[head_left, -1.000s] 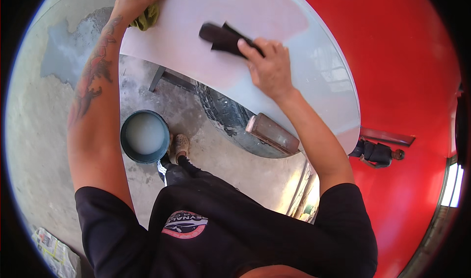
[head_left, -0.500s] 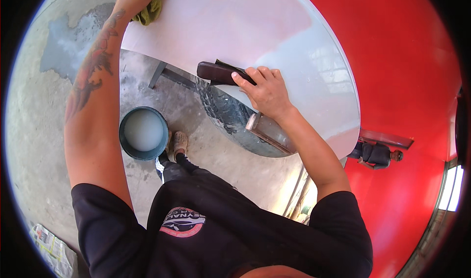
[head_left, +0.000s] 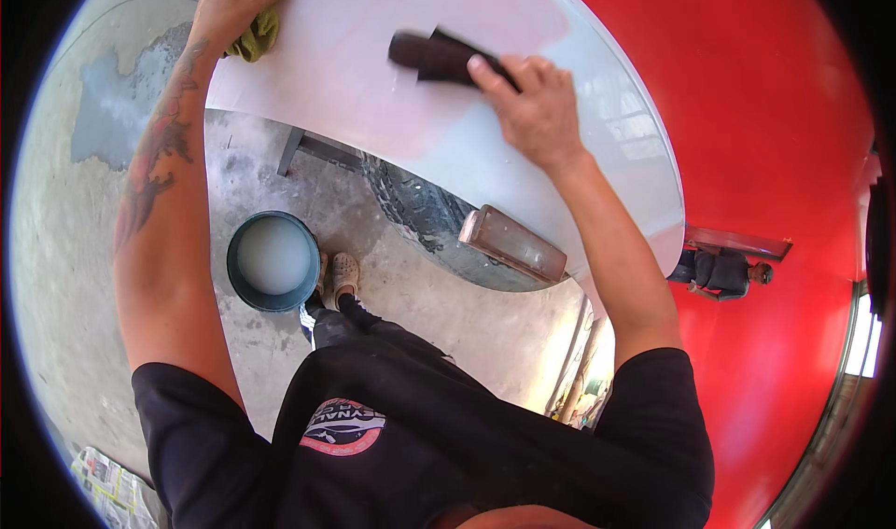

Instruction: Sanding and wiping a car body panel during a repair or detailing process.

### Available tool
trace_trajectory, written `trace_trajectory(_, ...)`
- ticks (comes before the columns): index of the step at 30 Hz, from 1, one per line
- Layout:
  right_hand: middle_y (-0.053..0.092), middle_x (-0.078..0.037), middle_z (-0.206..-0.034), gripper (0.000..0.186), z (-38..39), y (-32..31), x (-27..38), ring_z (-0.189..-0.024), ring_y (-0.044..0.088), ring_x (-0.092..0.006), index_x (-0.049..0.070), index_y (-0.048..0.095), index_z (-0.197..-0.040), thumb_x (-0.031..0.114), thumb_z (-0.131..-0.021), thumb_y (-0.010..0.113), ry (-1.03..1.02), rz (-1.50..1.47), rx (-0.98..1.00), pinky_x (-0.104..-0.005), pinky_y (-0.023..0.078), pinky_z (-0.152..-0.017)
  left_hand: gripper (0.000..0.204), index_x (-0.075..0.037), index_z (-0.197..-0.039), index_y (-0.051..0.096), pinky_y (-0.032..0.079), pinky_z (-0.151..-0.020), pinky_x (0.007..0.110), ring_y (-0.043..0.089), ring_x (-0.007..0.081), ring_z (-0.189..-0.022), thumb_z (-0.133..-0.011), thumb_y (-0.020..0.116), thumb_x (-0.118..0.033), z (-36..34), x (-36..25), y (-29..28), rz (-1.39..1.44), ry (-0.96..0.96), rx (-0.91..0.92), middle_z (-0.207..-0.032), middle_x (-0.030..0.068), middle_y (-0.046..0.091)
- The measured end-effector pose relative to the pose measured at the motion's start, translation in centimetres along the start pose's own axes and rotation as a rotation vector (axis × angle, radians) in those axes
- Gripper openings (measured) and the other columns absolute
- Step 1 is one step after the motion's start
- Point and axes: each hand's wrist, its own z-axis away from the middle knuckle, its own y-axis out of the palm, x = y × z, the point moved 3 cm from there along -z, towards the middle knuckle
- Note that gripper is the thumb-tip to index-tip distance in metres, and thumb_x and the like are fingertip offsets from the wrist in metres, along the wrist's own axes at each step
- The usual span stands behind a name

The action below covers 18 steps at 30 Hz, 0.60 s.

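My right hand (head_left: pixel 537 109) grips a dark brown sanding block (head_left: pixel 439 58) with a dark sheet, apparently sandpaper, around it. The block is over the pale panel (head_left: pixel 373 109), which is white with pinkish patches; motion blurs it a little, and I cannot tell whether it touches. At the upper left my left hand (head_left: pixel 229 6) holds a crumpled yellow-green cloth (head_left: pixel 257 30) against the panel's edge, thumb stretched onto the surface. The frame's top edge cuts off part of that hand.
A dark bucket (head_left: pixel 236 282) of cloudy liquid stands on the concrete floor (head_left: pixel 485 333) by my feet. Below the panel are a tyre (head_left: pixel 411 198) and a brownish rectangular block (head_left: pixel 513 243). Red glossy bodywork (head_left: pixel 747 128) rises at right, showing a reflected person (head_left: pixel 719 272).
My right hand has moved the sanding block up and away from the panel's lower edge. My left hand and the cloth appear slightly further left. The brownish rectangular block is now more exposed.
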Motion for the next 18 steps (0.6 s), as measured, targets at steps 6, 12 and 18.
trace_trajectory(6,0.058,-0.005,-0.111,0.053,0.1,-0.4,1.5,-0.098,0.054,-0.0290,0.022,0.068,-0.130,0.014,-0.079,0.081,0.265,-0.100,-0.077,-0.0431,0.043,-0.083,0.101,-0.012,-0.150,0.042,0.054,-0.098,0.041,0.065,0.0310,-0.116,-0.067,0.097,-0.032,0.5,-1.8,-0.1,0.080,-0.023,0.013,-0.128,0.0193,0.066)
trace_trajectory(12,0.054,-0.002,-0.098,0.058,1.6,0.7,5.3,-0.086,0.053,-0.0239,0.027,0.068,-0.130,0.009,-0.075,0.073,-0.025,-0.192,0.105,-0.0389,0.040,-0.071,0.101,-0.013,-0.149,0.043,0.052,-0.103,0.042,0.063,0.0329,-0.120,-0.067,0.097,-0.034,0.0,1.0,0.0,0.032,0.045,-0.021,-0.129,0.0194,0.066)
trace_trajectory(18,0.050,-0.003,-0.090,0.057,-0.5,-0.1,4.6,-0.084,0.053,-0.0219,0.030,0.068,-0.134,0.014,-0.080,0.078,0.068,-0.153,0.064,-0.0389,0.036,-0.071,0.102,-0.013,-0.150,0.043,0.051,-0.105,0.044,0.062,0.0355,-0.125,-0.067,0.096,-0.040,0.3,-0.5,-0.7,-0.044,-0.047,-0.018,-0.133,0.0222,0.065)
